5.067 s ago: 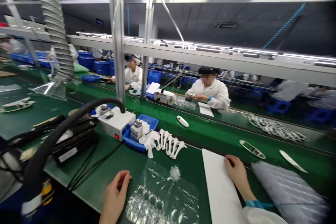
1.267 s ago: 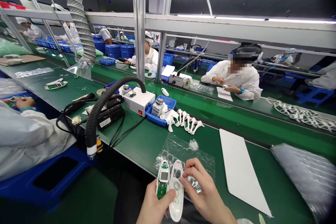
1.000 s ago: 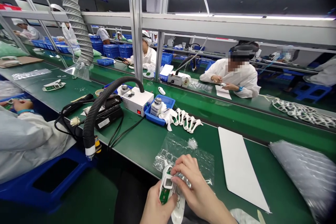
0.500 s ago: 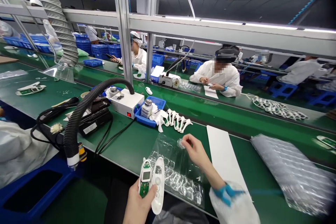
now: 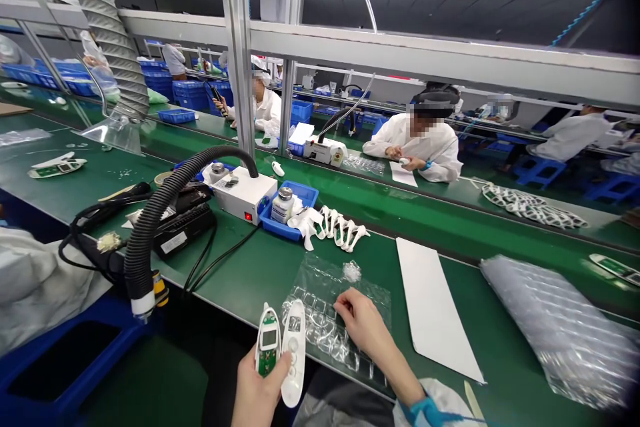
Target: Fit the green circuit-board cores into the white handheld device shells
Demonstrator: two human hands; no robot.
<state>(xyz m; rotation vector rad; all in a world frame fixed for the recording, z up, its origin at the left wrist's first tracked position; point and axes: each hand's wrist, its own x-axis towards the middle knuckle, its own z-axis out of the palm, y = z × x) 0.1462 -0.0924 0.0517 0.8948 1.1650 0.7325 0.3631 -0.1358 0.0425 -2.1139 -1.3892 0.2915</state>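
My left hand (image 5: 260, 380) grips an opened white device at the bottom centre: one half with a green circuit board and small screen (image 5: 269, 340), beside it a long white cover (image 5: 293, 355) under my thumb. My right hand (image 5: 350, 310) is over the clear plastic tray (image 5: 320, 320), its thumb and forefinger pinched together; what they hold, if anything, is too small to make out. A small crumpled clear piece (image 5: 351, 271) lies just beyond that hand, on the plastic sheet.
Behind stand a blue basket (image 5: 285, 230) with a bottle, a row of white parts (image 5: 343, 230) and a white box (image 5: 245, 195) with a black hose. A white board (image 5: 435, 307) and bubble wrap (image 5: 555, 327) lie right. Co-workers sit across the green conveyor.
My right hand has let go of the crumpled clear piece and moved toward me, over the tray. My left hand has shifted slightly left with both device halves.
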